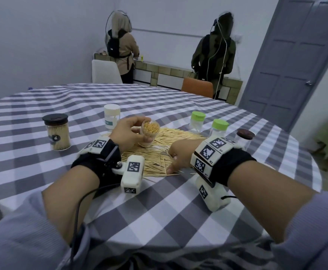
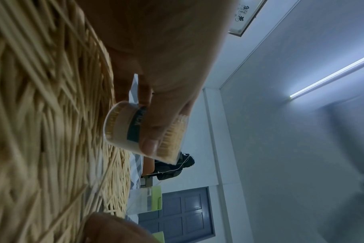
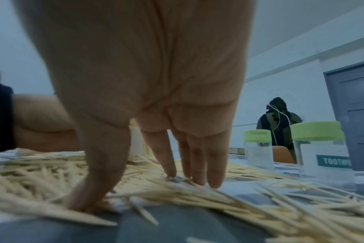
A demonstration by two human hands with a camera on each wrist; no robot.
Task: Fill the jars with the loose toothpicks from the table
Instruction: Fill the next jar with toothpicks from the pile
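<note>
Toothpicks (image 1: 169, 141) nearly fill the open jar (image 1: 149, 133) gripped by the left hand (image 1: 129, 133); tilting could spill them. Right hand (image 1: 180, 154), fingers spread, may scatter the heap.

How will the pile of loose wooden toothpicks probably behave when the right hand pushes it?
The pile of loose wooden toothpicks will likely scatter rather than slide together: the sticks lie crossed and unbound. Being thin and round, some may roll on the checked tablecloth. Under the right hand they look light.
</note>
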